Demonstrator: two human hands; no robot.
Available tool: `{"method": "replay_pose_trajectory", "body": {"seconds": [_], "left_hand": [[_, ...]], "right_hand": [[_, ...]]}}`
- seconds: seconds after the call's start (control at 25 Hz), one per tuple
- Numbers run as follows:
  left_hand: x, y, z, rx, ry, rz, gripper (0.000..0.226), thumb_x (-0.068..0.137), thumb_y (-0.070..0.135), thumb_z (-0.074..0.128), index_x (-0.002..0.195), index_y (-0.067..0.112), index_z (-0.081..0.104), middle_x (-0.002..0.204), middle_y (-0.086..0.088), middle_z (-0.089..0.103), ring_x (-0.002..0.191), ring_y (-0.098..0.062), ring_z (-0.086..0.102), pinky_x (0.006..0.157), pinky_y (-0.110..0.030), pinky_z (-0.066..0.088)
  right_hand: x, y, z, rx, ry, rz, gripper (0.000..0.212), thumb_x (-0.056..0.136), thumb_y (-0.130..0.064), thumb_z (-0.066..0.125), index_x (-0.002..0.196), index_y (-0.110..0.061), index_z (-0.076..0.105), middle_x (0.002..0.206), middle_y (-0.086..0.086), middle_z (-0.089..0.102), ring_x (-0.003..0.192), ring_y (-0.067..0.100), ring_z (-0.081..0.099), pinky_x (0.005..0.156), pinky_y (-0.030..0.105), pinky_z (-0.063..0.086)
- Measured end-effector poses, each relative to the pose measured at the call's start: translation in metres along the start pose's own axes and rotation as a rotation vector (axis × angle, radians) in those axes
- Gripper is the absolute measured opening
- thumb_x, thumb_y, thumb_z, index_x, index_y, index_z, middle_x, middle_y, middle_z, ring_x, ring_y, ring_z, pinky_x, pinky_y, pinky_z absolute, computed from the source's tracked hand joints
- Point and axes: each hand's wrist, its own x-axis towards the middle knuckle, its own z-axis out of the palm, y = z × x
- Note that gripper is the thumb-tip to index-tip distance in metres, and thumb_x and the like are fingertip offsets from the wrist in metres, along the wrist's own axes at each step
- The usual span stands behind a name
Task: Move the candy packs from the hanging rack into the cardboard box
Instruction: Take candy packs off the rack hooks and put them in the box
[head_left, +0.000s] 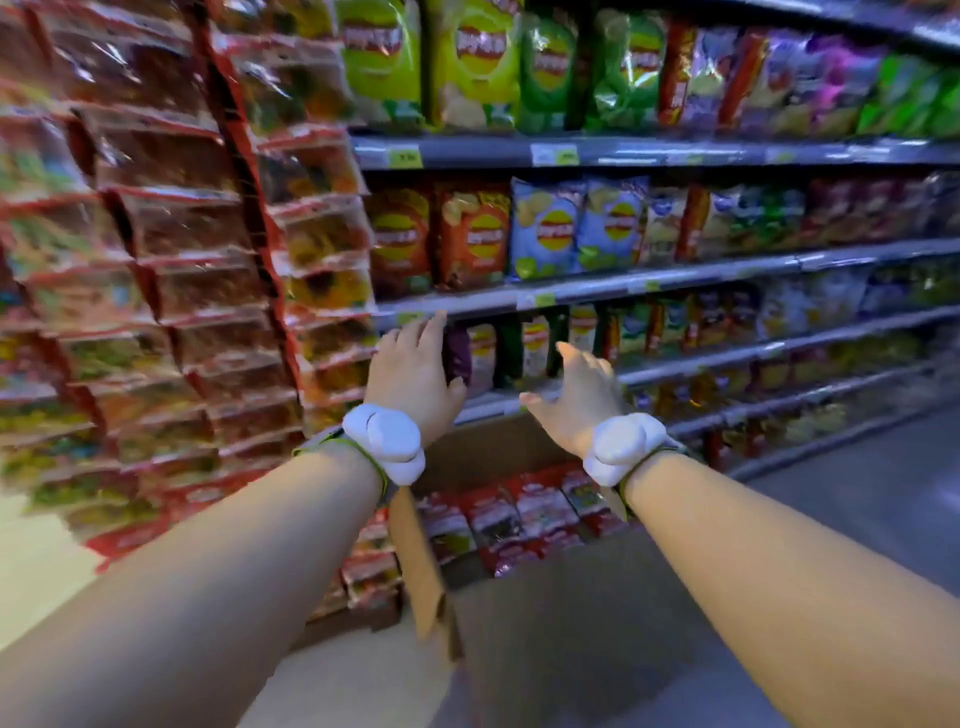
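Both arms reach forward over the open cardboard box (423, 566), which stands on the floor below them. The left hand (410, 371) is raised with its grip spread, fingers straight and holding nothing, just in front of a shelf edge (571, 291). The right hand (576, 395) is also spread and empty, thumb out to the side. Each wrist carries a white device (387, 441). Several candy packs (519, 514) already lie in the box. More packs hang in blurred rows on the rack (171, 249) at left, beside shelves of chip bags (545, 228)
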Motion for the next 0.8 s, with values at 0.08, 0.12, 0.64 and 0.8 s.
{"method": "replay_pose_trajectory", "body": {"seconds": [0.08,0.12,0.64,0.8], "left_hand": [[-0.016,0.034,0.032,-0.024,-0.082,-0.02,0.077,0.09,0.033,0.058,0.153,0.013,0.018,0.151,-0.01,0.033,0.137,-0.032,0.031,0.114,-0.038,0.026],[-0.024,0.05,0.046,-0.044,-0.125,-0.035,0.077,0.091,0.033,0.058,0.154,0.014,0.017,0.153,-0.009,0.031,0.138,-0.032,0.029,0.114,-0.038,0.025],[-0.023,0.104,0.206,-0.136,-0.405,-0.211,0.079,0.086,0.028,0.065,0.152,0.014,0.024,0.147,-0.015,0.04,0.134,-0.037,0.036,0.109,-0.041,0.034],[0.011,0.098,0.268,-0.164,-0.498,-0.281,0.075,0.087,0.032,0.061,0.151,0.013,0.026,0.147,-0.016,0.042,0.133,-0.038,0.04,0.11,-0.041,0.036]], "right_hand": [[-0.012,0.045,-0.008,-0.003,-0.008,0.045,0.074,0.087,-0.047,0.059,0.147,-0.018,0.026,0.146,0.003,0.039,0.138,0.028,0.03,0.11,0.043,0.034],[-0.018,0.066,-0.011,0.002,-0.02,0.08,0.074,0.087,-0.047,0.06,0.147,-0.019,0.026,0.147,0.002,0.039,0.138,0.028,0.031,0.109,0.045,0.035],[-0.003,0.232,0.042,0.177,-0.186,0.438,0.072,0.086,-0.038,0.064,0.145,-0.015,0.03,0.143,0.009,0.044,0.135,0.029,0.037,0.108,0.041,0.037],[0.034,0.268,0.073,0.196,-0.236,0.563,0.07,0.084,-0.033,0.067,0.142,-0.014,0.034,0.139,0.012,0.048,0.13,0.031,0.044,0.106,0.039,0.039]]}}
